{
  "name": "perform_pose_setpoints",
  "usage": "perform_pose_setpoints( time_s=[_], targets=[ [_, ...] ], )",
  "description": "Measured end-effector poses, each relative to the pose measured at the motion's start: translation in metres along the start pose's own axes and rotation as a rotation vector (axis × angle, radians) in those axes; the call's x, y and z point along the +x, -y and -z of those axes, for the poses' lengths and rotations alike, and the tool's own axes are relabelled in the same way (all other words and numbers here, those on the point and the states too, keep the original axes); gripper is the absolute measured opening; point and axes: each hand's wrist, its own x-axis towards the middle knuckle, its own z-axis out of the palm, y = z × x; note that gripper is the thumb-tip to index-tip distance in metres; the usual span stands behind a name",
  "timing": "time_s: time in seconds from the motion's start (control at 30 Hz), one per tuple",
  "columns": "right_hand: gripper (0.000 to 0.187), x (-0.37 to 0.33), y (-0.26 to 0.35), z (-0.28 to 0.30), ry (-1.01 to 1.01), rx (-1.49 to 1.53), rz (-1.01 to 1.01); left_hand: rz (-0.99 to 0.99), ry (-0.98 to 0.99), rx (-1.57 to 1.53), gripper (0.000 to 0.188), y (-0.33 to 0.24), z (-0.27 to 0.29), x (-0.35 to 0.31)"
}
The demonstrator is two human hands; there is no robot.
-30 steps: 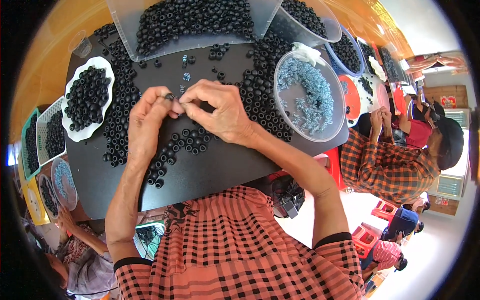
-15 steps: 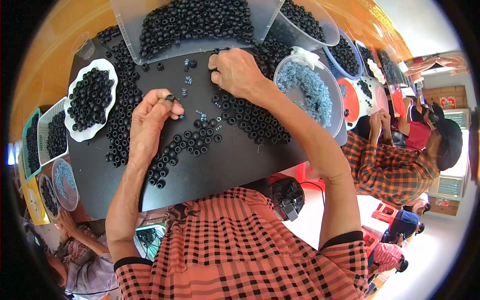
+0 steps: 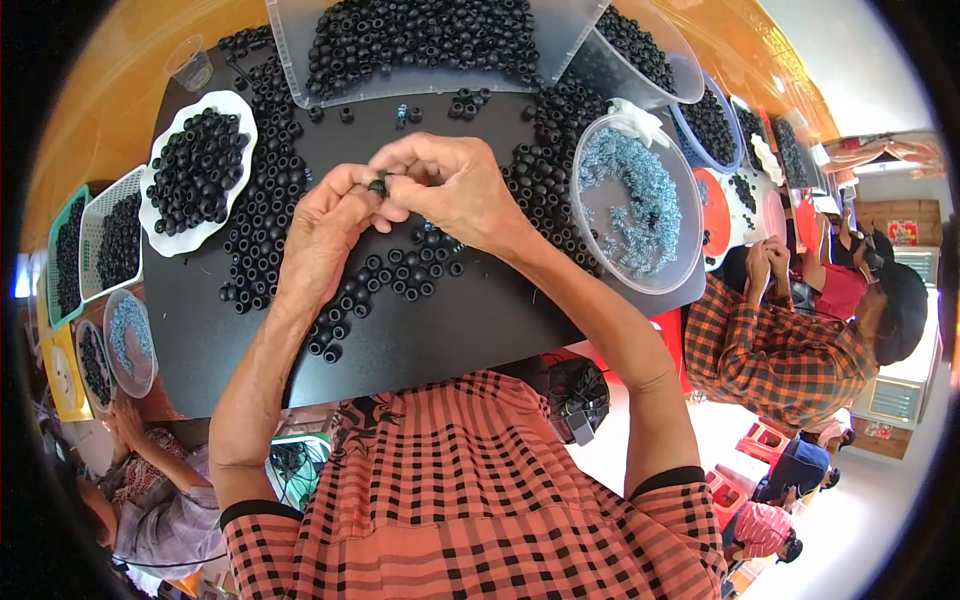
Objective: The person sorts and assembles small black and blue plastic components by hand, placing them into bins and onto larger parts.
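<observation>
Over the dark table, my left hand [image 3: 322, 228] pinches a small round hollow black piece [image 3: 377, 187] between thumb and fingertips. My right hand [image 3: 465, 198] meets it there, its thumb and fingertips closed against the piece; anything else in its grip is hidden. Just below the hands lie loose black hollow pieces [image 3: 410, 274], and a few small bluish coil-like bits show partly beneath the right hand. Another bluish bit [image 3: 402, 112] lies beyond the hands, near the clear bin.
A clear bin [image 3: 430, 92] of black pieces stands at the back. A white scalloped plate [image 3: 172, 240] of them is on the left, and a round tub [image 3: 650, 285] of bluish bits on the right. A co-worker in a checked shirt [image 3: 790, 350] sits at right.
My right hand has come from the far side of the table back to my left hand, and their fingertips now meet at the black piece. The view has shifted slightly.
</observation>
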Motion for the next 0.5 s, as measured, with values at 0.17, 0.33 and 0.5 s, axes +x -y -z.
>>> perform_pose_setpoints(
  time_s=[0.17, 0.33, 0.5],
  targets=[
    [0.014, -0.007, -0.014, 0.003, -0.067, -0.014, -0.010, -0.002, -0.026, 0.136, 0.013, -0.002, -0.003, -0.001],
    [0.013, -0.012, -0.013, 0.004, -0.124, -0.112, 0.043, -0.005, -0.026, 0.163, 0.014, -0.001, -0.004, -0.001],
    [0.013, -0.014, -0.012, -0.001, -0.152, -0.091, 0.072, 0.000, -0.022, 0.090, 0.013, 0.002, -0.003, -0.001]
  ],
)
